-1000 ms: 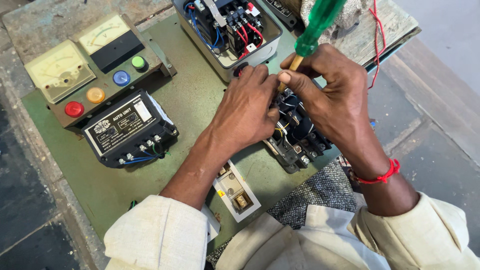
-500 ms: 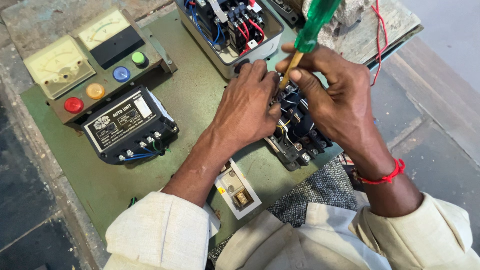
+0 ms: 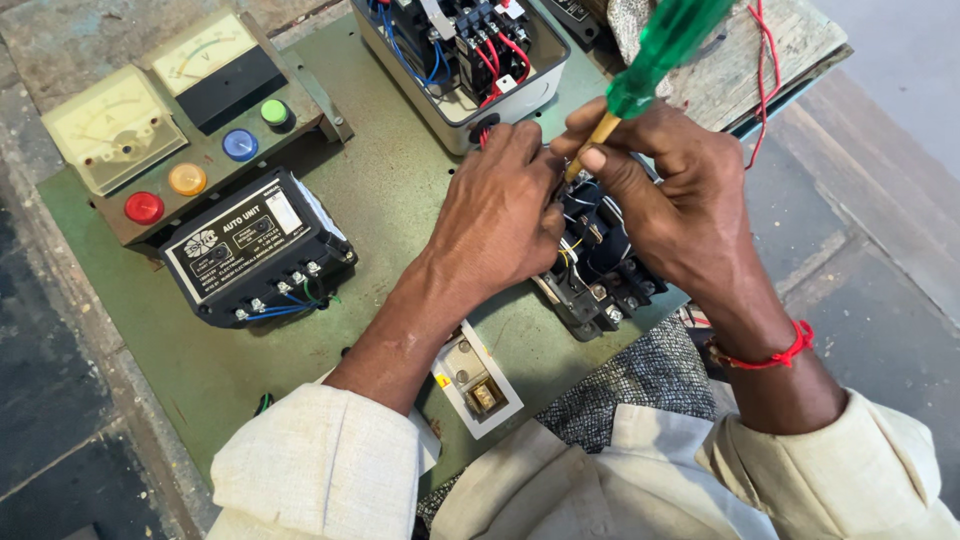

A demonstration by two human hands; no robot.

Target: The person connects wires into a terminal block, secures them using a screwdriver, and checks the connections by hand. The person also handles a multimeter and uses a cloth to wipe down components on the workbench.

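**Screwdriver tilted lower onto the black contactor block, both hands closed in over it**

The right hand (image 3: 690,200) grips a screwdriver with a translucent green handle (image 3: 668,42), fingers clamped round the yellowish neck just below the handle. Compared with the views half a second and one second earlier, the handle now leans further toward the upper right of the frame, and the hand sits slightly lower over the work; the tip itself is hidden between the two hands, so whether it is seated in a screw cannot be told. The left hand (image 3: 500,215) lies palm down, fingers curled against the upper edge of the black contactor block (image 3: 600,285), touching the right hand's fingers; it has barely shifted across the three views. The two hands are thus together, pressed over one spot at centre frame. The change reads as a small re-angling of the tool rather than a withdrawal, which suggests work at a single terminal is continuing.

The block rests on a green mounting panel (image 3: 190,370). At upper left stands a grey console with two analogue meters and four coloured buttons (image 3: 160,120); just below it, a black relay box with blue wires (image 3: 258,252). At top centre, an open grey enclosure holding red and blue wiring (image 3: 460,60). A small white switch plate (image 3: 478,380) lies near the left forearm.
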